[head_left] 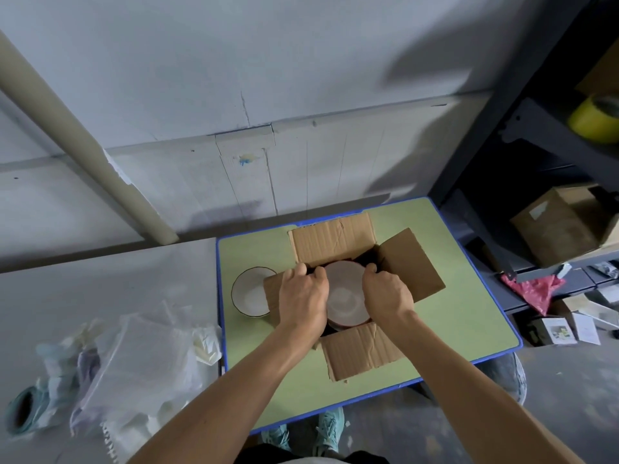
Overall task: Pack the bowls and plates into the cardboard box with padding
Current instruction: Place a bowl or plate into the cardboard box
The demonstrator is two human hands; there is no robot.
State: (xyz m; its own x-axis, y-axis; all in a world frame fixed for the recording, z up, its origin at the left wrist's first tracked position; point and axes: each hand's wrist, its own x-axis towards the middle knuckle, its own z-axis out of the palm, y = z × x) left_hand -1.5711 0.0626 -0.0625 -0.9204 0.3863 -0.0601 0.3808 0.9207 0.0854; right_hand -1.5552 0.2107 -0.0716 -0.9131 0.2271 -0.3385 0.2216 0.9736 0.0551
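An open cardboard box (335,241) stands on a green table with a blue rim (469,313). Its flaps are spread outward. Over the box opening is a pinkish bowl (345,294) with a reddish outside. My left hand (303,294) grips the bowl's left rim and my right hand (385,293) grips its right rim, fingers curled over the edge. How deep the bowl sits in the box is hidden. A white bowl with a dark rim (249,291) rests on the table left of the box, partly behind the left flap.
A heap of clear plastic bags and padding sheets (134,360) lies on the floor at the left, with a tape roll (21,410) beside it. A dark shelf rack (549,182) with boxes stands at the right. A cardboard tube (83,142) leans on the wall.
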